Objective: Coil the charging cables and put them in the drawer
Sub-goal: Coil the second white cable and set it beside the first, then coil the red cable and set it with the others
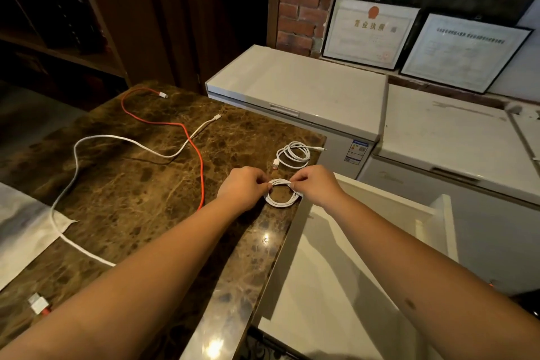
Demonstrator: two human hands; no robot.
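A small white coiled cable (280,199) lies at the right edge of the brown marble countertop (131,193). My left hand (244,185) pinches its top left and my right hand (317,184) pinches its top right. Just beyond it rests a second coiled white cable (293,155) with an orange-tipped plug. A loose red cable (187,137) and a loose white cable (96,143) snake across the counter to the left. The open white drawer (336,266) sits right beside the counter, below my right arm.
White chest freezers (295,90) stand behind the counter and the drawer. Two framed certificates (371,32) lean on a brick wall. A white cloth (20,228) lies at the counter's left edge. A white plug (38,302) lies near the front left. Dark shelves fill the far left.
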